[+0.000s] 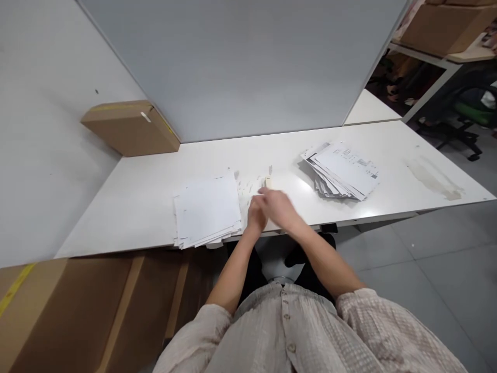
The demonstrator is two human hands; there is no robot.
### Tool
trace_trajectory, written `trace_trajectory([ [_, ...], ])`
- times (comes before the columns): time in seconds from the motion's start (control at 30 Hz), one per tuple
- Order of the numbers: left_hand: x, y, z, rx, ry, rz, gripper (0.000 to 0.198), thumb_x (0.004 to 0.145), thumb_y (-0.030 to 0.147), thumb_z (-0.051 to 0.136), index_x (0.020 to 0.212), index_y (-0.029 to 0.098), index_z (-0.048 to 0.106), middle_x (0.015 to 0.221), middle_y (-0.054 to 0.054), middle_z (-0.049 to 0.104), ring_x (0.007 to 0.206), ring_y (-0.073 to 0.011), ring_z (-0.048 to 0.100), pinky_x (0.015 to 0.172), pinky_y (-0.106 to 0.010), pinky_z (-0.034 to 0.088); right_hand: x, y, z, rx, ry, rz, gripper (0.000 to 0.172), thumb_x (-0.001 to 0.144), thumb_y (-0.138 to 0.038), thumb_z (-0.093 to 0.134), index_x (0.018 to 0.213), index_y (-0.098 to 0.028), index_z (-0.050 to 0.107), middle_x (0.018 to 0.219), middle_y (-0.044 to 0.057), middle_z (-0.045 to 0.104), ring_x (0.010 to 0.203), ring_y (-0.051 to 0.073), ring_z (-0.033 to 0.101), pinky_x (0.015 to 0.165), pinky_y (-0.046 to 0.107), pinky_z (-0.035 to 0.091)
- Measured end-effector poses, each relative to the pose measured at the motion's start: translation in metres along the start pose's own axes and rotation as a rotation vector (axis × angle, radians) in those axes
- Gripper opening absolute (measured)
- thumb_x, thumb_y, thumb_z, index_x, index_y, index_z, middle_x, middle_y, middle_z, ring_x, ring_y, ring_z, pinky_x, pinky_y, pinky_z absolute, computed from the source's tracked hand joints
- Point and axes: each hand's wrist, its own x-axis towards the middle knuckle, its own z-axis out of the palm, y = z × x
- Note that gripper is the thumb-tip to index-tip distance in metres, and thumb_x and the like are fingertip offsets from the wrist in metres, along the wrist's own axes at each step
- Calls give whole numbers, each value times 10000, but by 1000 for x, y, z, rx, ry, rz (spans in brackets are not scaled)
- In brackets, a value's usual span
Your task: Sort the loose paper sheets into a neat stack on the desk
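Observation:
My left hand [256,213] is curled closed at the table's front edge, just right of a stack of white paper sheets [209,207]. Whatever it grips is covered by the fingers. Against it, my right hand [280,208] crosses over from the right, smeared by motion, so its grip is unclear. A small cream-coloured block-like object [267,182] with a dark mark on its end shows just beyond the fingertips; I cannot tell whether a hand touches it. Farther right lies a fanned, uneven pile of printed sheets [344,171].
The white table [147,207] meets a grey panel [252,67] at the back. A cardboard box [132,129] leans in the left corner. Large cartons [89,311] stand below the table at left. An office chair [466,114] is beyond the right end.

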Motion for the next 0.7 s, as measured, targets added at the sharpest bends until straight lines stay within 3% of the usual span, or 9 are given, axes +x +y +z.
trace_trajectory([
  [0.03,0,-1,0,53,4,63,368,816,21,372,1089,79,612,905,-56,617,890,-145,539,796,-216,452,3,17,-24,-59,52,26,212,847,-352,514,956,-194,605,825,84,649,860,250,576,827,393,400],
  [0.1,-1,-4,2,198,14,219,500,770,-37,373,1172,166,591,975,-72,614,942,-186,529,844,-296,454,8,58,-75,-321,295,84,297,874,-357,458,1069,-182,598,994,125,645,936,263,564,824,390,409],
  [0.17,-1,-8,3,322,33,326,574,759,-41,359,1232,218,556,1013,-86,598,955,-210,524,859,-348,454,14,101,-120,-533,465,170,393,870,-349,458,1191,-140,545,1196,174,569,1089,314,492,853,432,392],
  [0.27,-1,-12,5,370,47,358,572,773,-19,339,1248,225,545,1008,-89,583,939,-210,520,848,-346,460,19,153,-161,-718,472,262,571,807,-392,546,1302,-125,449,1324,185,478,1205,362,378,875,456,363],
  [0.37,-1,-14,5,378,56,362,576,769,-21,337,1248,224,543,997,-82,579,924,-203,516,831,-328,462,18,177,-170,-773,291,288,506,822,-434,507,1222,-125,523,1140,173,605,1065,320,493,807,395,388],
  [0.47,0,-14,5,383,59,368,563,776,-19,336,1248,210,541,991,-82,580,919,-201,515,819,-320,464,14,180,-163,-856,202,181,367,894,-350,372,995,-111,632,973,159,651,906,264,557,767,351,384],
  [0.6,-1,-14,4,375,64,375,565,778,-17,341,1255,217,532,989,-82,582,923,-201,520,819,-325,466,12,177,-158,-931,248,183,409,919,-250,261,933,-73,630,883,197,643,816,268,568,681,350,374],
  [0.7,-1,-15,5,369,65,371,578,770,-20,339,1267,213,521,997,-85,581,931,-202,525,825,-331,468,9,173,-162,-931,400,198,397,920,-259,265,942,-78,618,866,198,638,781,270,569,646,349,365],
])
